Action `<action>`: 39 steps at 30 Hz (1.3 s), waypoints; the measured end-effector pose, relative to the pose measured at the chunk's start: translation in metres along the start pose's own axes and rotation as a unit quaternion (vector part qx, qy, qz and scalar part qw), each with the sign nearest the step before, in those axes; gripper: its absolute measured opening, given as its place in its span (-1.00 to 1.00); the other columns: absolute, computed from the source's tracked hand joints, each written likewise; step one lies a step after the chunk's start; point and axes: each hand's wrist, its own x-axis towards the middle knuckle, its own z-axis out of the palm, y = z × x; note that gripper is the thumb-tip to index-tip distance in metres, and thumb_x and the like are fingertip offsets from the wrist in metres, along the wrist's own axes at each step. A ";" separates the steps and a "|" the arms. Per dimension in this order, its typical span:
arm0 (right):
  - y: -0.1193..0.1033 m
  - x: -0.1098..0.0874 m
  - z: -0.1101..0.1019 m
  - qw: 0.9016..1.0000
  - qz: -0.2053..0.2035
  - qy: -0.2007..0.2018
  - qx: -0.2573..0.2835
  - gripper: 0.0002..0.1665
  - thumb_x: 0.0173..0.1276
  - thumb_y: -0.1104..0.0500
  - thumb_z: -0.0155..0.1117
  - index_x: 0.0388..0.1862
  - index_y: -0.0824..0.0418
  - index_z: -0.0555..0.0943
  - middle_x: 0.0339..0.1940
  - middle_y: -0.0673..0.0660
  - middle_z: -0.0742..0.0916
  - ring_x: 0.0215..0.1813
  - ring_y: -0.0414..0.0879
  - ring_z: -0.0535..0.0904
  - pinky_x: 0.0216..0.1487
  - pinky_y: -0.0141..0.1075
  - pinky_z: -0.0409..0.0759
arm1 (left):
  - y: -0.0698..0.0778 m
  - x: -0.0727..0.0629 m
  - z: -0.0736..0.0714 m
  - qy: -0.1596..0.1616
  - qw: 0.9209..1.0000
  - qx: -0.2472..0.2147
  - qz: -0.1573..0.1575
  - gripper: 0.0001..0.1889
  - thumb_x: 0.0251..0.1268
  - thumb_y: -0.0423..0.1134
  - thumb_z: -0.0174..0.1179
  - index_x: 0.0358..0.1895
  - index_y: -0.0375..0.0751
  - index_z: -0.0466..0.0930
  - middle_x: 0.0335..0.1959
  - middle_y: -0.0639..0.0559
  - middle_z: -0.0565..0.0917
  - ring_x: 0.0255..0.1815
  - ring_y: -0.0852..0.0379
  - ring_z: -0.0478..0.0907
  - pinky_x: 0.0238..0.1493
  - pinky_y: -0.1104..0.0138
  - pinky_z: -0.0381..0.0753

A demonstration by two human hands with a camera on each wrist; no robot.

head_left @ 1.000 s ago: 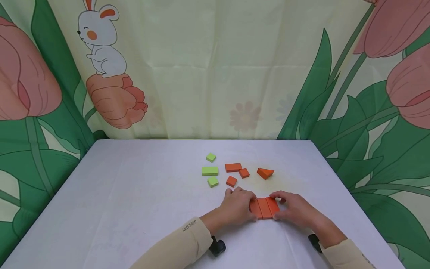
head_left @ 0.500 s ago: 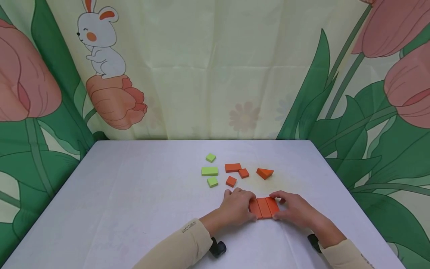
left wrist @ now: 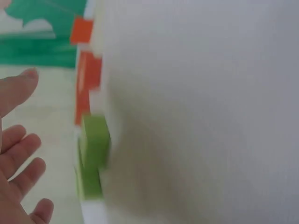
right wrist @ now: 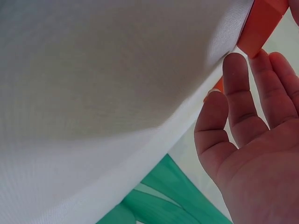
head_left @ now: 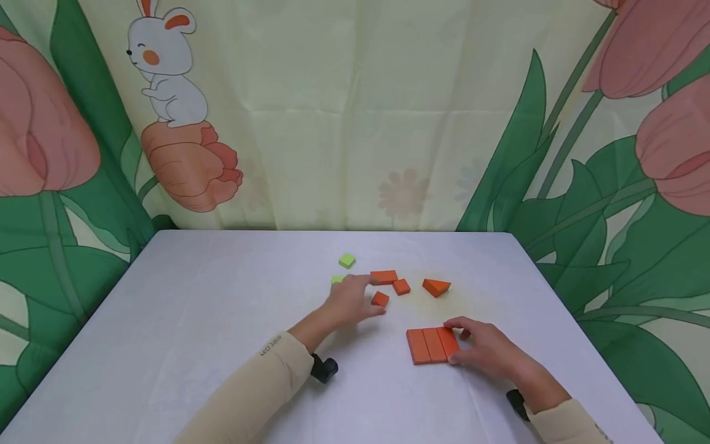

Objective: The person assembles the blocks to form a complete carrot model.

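Three orange-red rectangular blocks (head_left: 427,345) lie side by side as one flat panel on the white table. My right hand (head_left: 485,350) holds the panel's right end, thumb at the near corner and fingers at the far corner; in the right wrist view, fingertips touch a block's end (right wrist: 264,23). My left hand (head_left: 346,301) is over the loose blocks with thumb and fingers spread and nothing between them. Its thumb and fingertips are either side of a small orange-red block (head_left: 380,299). In the left wrist view, a green block (left wrist: 96,144) stands beyond the fingers, blurred.
A long orange-red block (head_left: 384,277), a small orange-red block (head_left: 401,287) and an orange triangular block (head_left: 436,287) lie farther back. A small green block (head_left: 347,261) is behind the left hand, which partly hides another green block (head_left: 337,279). A printed curtain (head_left: 310,123) hangs behind the table.
My left hand has let go of the panel's left end and moved left and away from me, over the loose blocks, covering some green ones. My right hand stays at the panel's right end.
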 end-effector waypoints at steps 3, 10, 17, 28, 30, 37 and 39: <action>0.000 -0.001 0.000 1.000 0.001 0.003 -0.004 -0.19 0.07 0.04 0.63 0.32 0.10 0.53 -0.05 0.08 0.61 0.00 0.01 0.47 -0.11 -0.09 0.58 | -0.026 0.008 -0.017 0.019 0.999 -0.008 -0.024 -0.34 0.21 0.00 0.43 0.37 -0.09 0.47 0.26 -0.07 0.54 0.28 -0.09 0.41 0.24 -0.08 0.31; 0.000 -0.002 -0.001 1.000 0.002 0.002 -0.003 -0.19 0.07 0.04 0.63 0.31 0.10 0.53 -0.04 0.07 0.61 0.00 0.01 0.48 -0.10 -0.09 0.58 | -0.074 0.017 -0.031 0.030 0.997 -0.003 -0.070 -0.45 0.32 -0.14 0.34 0.35 -0.15 0.48 0.29 -0.05 0.54 0.35 -0.11 0.37 0.29 -0.06 0.26; -0.001 -0.002 0.000 1.000 0.002 0.002 -0.005 -0.19 0.07 0.03 0.63 0.32 0.09 0.53 -0.05 0.07 0.61 0.00 0.00 0.48 -0.09 -0.09 0.58 | -0.086 0.020 -0.031 0.025 0.998 -0.022 -0.061 -0.59 0.37 -0.25 0.22 0.25 -0.22 0.55 0.20 -0.06 0.61 0.30 -0.12 0.44 0.29 -0.06 0.27; -0.002 -0.003 -0.001 1.000 -0.008 0.006 -0.011 -0.19 0.08 0.04 0.62 0.32 0.11 0.52 -0.07 0.06 0.61 -0.02 -0.01 0.48 -0.10 -0.10 0.58 | -0.082 0.026 -0.035 0.040 0.998 0.032 -0.036 -0.64 0.35 -0.24 0.25 0.18 -0.20 0.63 0.07 0.02 0.68 0.23 -0.08 0.49 0.25 -0.01 0.32; -0.001 -0.002 -0.001 1.000 -0.009 0.007 -0.014 -0.19 0.08 0.04 0.62 0.32 0.11 0.53 -0.07 0.06 0.61 -0.02 -0.01 0.48 -0.10 -0.10 0.57 | -0.078 0.028 -0.037 0.048 0.998 0.025 -0.025 -0.65 0.34 -0.22 0.27 0.16 -0.20 0.64 0.05 0.02 0.69 0.22 -0.08 0.49 0.26 0.00 0.33; 0.000 -0.001 -0.001 1.000 -0.010 0.007 -0.018 -0.19 0.07 0.03 0.63 0.32 0.11 0.53 -0.07 0.06 0.61 -0.02 -0.01 0.49 -0.08 -0.09 0.57 | -0.039 0.034 -0.029 0.030 0.999 -0.017 0.001 -0.63 0.32 -0.20 0.34 0.17 -0.14 0.66 0.06 0.04 0.68 0.19 0.00 0.47 0.22 0.08 0.39; 0.000 -0.002 -0.001 1.000 -0.011 0.008 -0.016 -0.19 0.07 0.03 0.63 0.31 0.11 0.53 -0.08 0.06 0.61 -0.02 -0.01 0.48 -0.09 -0.10 0.57 | -0.030 0.034 -0.024 0.029 0.999 -0.021 0.017 -0.64 0.31 -0.21 0.35 0.15 -0.15 0.67 0.03 0.06 0.71 0.17 0.01 0.50 0.19 0.10 0.41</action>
